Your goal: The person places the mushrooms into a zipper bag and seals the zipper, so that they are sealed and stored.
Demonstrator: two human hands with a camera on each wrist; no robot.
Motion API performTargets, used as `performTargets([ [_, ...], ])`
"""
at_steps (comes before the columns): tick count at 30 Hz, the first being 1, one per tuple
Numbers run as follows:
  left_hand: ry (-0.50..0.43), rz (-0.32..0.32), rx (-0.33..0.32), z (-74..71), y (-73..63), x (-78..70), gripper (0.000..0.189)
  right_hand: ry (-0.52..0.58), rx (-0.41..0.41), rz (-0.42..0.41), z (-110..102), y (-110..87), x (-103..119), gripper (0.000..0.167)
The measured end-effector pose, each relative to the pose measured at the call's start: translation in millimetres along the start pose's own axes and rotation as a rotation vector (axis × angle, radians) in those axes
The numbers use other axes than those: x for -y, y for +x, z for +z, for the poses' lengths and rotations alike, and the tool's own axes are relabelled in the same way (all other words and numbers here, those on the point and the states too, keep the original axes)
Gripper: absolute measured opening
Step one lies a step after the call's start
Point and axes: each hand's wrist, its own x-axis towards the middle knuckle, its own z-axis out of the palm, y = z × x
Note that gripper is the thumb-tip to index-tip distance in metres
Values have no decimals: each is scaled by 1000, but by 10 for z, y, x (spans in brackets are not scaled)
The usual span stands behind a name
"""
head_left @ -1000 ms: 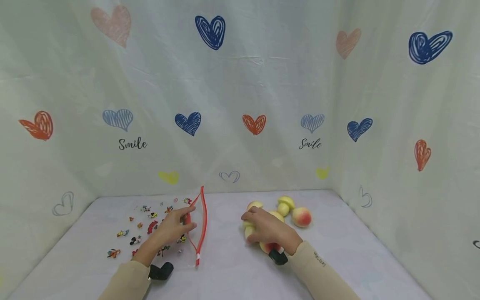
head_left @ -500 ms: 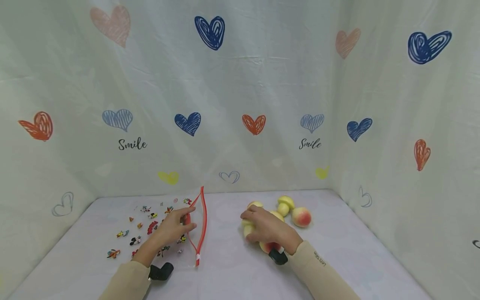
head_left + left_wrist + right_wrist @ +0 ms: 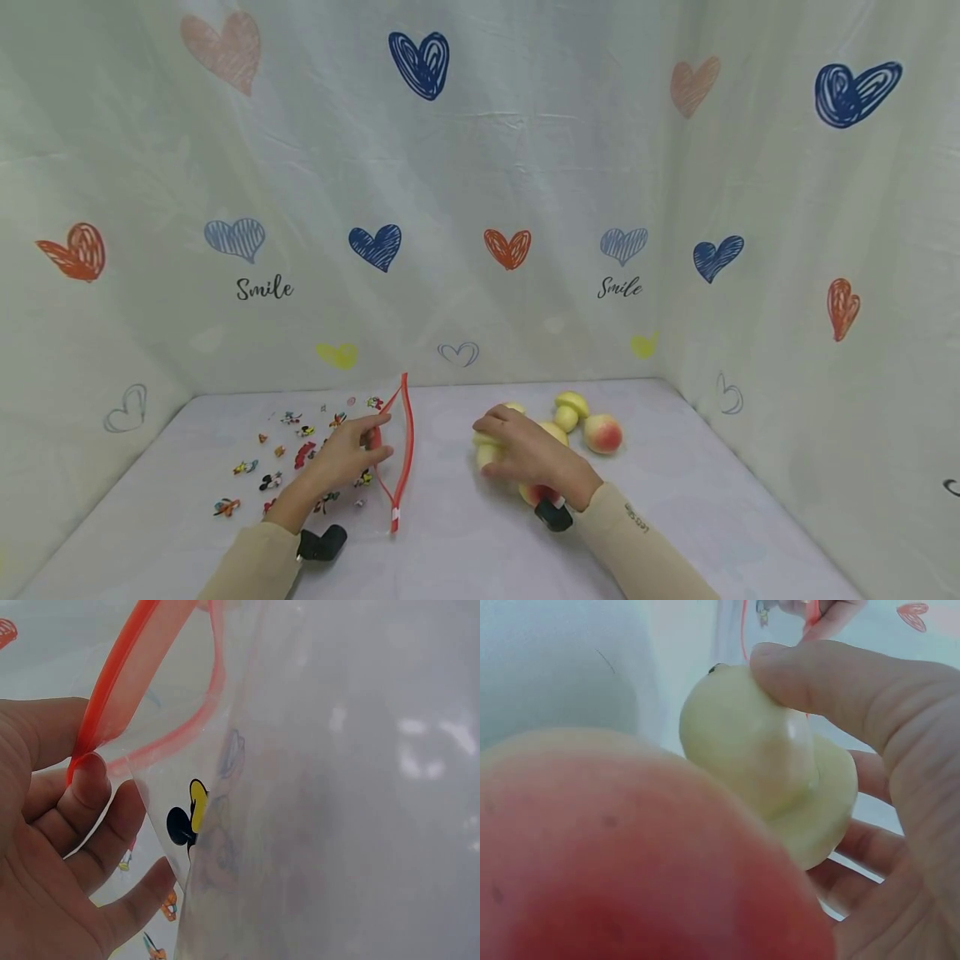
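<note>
My left hand (image 3: 341, 454) grips the red zip edge (image 3: 112, 682) of a clear plastic bag printed with small cartoon figures. The bag's mouth gapes, its other red edge (image 3: 409, 450) standing apart to the right. In the right wrist view, my right hand (image 3: 907, 750) holds a pale yellow toy mushroom (image 3: 742, 735), thumb on the stem and fingers behind the cap. A red and yellow peach (image 3: 630, 862) fills the front of that view; in the head view it shows partly under the right wrist.
Beyond my right hand lie another yellow mushroom (image 3: 570, 408), a second peach (image 3: 603, 434) and a yellow fruit (image 3: 553, 431) partly covered by the hand. A white cloth covers the table (image 3: 450, 533), and a heart-printed curtain (image 3: 480, 167) hangs behind and at the sides.
My right hand has shifted slightly left with the mushroom, away from the other fruit. The left hand and the bag have stayed in place.
</note>
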Motion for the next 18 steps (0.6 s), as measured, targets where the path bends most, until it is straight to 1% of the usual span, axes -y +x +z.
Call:
performTargets([
  [6,-5,-17,-2,-1,-9,-3,54,-6,-22,-20,33,23,8,58],
  [12,-7,-20,-3,6,-26,11,54,-15,-48,-50,59,37,48,58],
  [18,-6,-26,-9,24,-7,26,55,-17,-69,-73,71,53,104,59],
])
